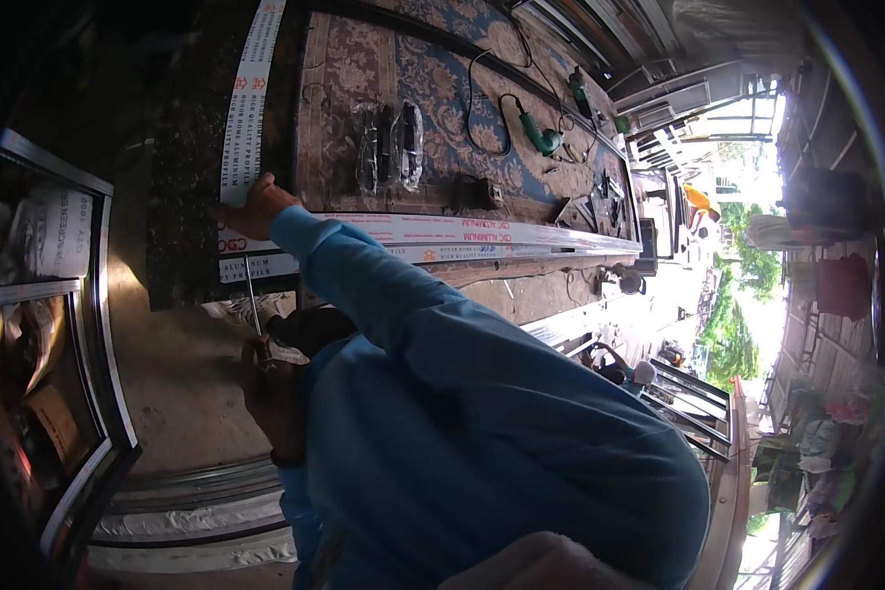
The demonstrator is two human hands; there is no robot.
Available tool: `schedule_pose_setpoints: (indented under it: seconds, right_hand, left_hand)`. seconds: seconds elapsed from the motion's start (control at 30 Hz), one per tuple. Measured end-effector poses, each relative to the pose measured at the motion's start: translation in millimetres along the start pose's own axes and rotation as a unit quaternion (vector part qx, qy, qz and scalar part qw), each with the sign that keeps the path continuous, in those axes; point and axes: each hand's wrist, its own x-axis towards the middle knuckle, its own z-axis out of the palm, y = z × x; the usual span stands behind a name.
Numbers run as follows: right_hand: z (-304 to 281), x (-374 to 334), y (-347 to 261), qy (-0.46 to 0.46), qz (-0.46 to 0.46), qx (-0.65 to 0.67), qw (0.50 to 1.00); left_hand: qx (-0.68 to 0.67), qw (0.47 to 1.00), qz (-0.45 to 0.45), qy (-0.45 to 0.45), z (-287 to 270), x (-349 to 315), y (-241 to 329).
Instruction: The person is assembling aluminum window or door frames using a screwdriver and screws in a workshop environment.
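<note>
My left hand [273, 395] enters from the lower left, its fingers wrapped round the handle of a screwdriver [254, 297]. The metal shaft runs up to the side of a corner where film-covered aluminium profiles meet. One aluminium profile [393, 229] stretches right along the table edge, with a second lying close beside it. Another profile [250, 108] runs away from me at the far left. My right hand [265, 205], in a blue sleeve, reaches across and is closed on the profiles at that corner. Its fingertips are in shadow, and so is the screwdriver's tip.
Patterned fabric [349, 74] covers the table. On it lie plastic-wrapped dark parts [393, 147] and a green corded power tool [539, 133]. Framed panels [98, 295] stand at the left. Below the corner is bare floor [172, 388]. A person [627, 374] is further off right.
</note>
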Motion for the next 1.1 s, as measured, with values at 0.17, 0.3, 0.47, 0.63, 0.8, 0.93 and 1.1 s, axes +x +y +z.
schedule_pose_setpoints:
  seconds: [0.17, 0.3, 0.47, 0.63, 0.8, 0.93, 1.1]
  right_hand:
    - [7.4, -8.9, -2.4, 0.02, 0.015, -0.008, 1.0]
    - [6.9, 1.2, 1.0, 0.047, 0.012, -0.002, 0.999]
    - [1.6, -8.2, -3.1, 0.0, -0.002, 0.025, 1.0]
    - [2.5, -6.4, -4.1, 0.017, 0.007, 0.002, 1.0]
    - [-0.3, -1.3, -3.1, -0.012, -0.005, 0.009, 1.0]
    - [2.0, -10.4, -6.2, -0.002, 0.001, 0.017, 1.0]
    - [1.9, -2.8, -6.8, 0.003, 0.014, 0.024, 1.0]
  left_hand:
    - [-0.509, 0.827, -0.209, -0.111, -13.9, 2.0, -27.7]
    - [0.104, 0.989, 0.092, 0.051, 15.3, 0.3, 38.4]
    - [-0.558, 0.808, -0.179, -0.059, -12.2, 3.7, -31.2]
    - [0.124, 0.986, 0.093, 0.062, 7.4, 5.7, 18.9]
    - [0.085, 0.991, 0.101, 0.028, 6.8, -1.8, 24.6]
    - [-0.193, 0.981, -0.002, -0.034, -6.8, 13.6, -15.0]
    - [0.187, 0.969, 0.123, 0.108, 21.1, 1.4, 24.9]
